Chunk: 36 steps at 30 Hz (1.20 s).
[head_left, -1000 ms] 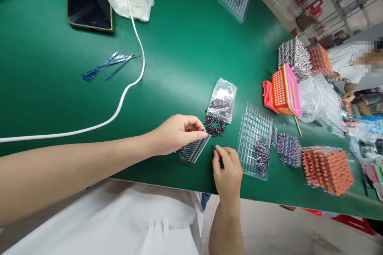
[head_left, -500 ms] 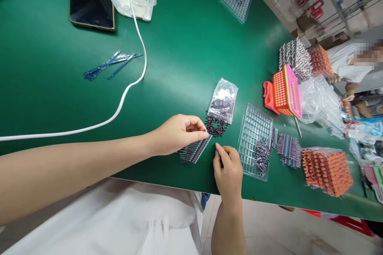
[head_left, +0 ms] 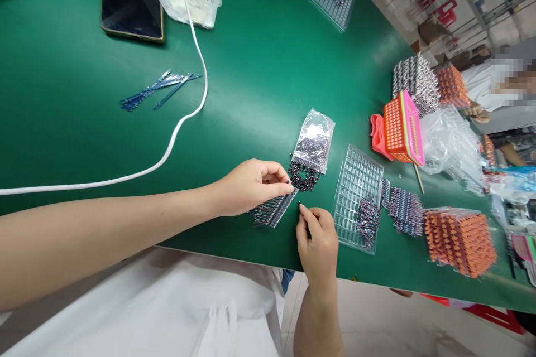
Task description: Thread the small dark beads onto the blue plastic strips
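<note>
My left hand (head_left: 262,187) is closed in a pinch over the upper end of a row of thin pins (head_left: 274,209); a tiny dark piece shows at its fingertips. Just to the right, my right hand (head_left: 318,237) pinches something small and dark, too tiny to make out. Dark beads (head_left: 305,177) lie in a loose pile above the hands, at the mouth of a clear plastic bag (head_left: 312,142). Right of my right hand is a clear compartment tray (head_left: 348,198) with a heap of thin dark and pinkish pins (head_left: 368,222) in its lower part.
A white cable (head_left: 171,145) curves across the green table (head_left: 255,67). Blue strips (head_left: 157,89), a tablet (head_left: 132,5) and a plastic container (head_left: 213,5) lie at the left. Baskets (head_left: 397,128) and orange bundles (head_left: 460,240) stand right; a person's hand (head_left: 479,111) is beyond.
My right hand has shifted very slightly left and down, its pinch now just below a small dark bit. My left hand stays nearly in place. The other person's hands have moved.
</note>
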### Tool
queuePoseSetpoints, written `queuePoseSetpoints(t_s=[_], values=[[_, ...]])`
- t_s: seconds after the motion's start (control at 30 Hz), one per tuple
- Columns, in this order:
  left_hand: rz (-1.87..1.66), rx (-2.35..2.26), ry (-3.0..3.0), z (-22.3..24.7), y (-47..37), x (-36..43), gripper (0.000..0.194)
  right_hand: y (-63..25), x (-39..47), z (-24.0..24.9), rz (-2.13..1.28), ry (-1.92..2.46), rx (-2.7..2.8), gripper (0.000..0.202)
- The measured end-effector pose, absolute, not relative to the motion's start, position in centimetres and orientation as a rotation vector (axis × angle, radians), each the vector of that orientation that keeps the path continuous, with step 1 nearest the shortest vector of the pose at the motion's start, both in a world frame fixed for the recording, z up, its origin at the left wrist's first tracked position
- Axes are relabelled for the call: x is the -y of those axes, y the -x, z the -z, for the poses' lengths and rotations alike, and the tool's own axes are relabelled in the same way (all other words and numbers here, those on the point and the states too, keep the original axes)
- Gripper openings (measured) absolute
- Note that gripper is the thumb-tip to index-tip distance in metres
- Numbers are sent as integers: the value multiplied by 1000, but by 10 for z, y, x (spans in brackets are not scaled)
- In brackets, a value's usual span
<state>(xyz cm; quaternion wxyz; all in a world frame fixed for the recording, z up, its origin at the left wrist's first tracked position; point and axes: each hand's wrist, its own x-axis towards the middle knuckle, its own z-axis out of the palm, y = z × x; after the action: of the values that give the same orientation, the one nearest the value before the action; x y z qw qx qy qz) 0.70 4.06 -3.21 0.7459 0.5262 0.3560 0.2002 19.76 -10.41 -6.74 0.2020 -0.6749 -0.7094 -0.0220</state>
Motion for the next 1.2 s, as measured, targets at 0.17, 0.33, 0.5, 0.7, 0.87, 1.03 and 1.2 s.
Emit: queuePoseSetpoints(t_s=[0.17,0.33,0.5,0.7,0.87,1.03,1.2], values=[[-436,-781,-1169,33,-7,-40,20,-198,106,68,46,1887,1947,31],[-438,-782,-1173,32,-7,-40,20,-202,103,67,57,1861,1986,34],[-433,-778,-1157,32,-7,-40,20,-207,98,65,67,1845,2121,36],[-433,-778,-1167,31,-8,-40,20,-211,87,55,11,1797,2211,27],[-431,-768,-1186,32,-7,-39,21,-208,74,51,49,1807,2264,17],[-412,-760,-1262,32,-6,-38,20,-203,70,55,41,1862,2161,16],[-410,-670,-1360,31,-4,-34,19,-192,80,38,-318,1817,1765,13]])
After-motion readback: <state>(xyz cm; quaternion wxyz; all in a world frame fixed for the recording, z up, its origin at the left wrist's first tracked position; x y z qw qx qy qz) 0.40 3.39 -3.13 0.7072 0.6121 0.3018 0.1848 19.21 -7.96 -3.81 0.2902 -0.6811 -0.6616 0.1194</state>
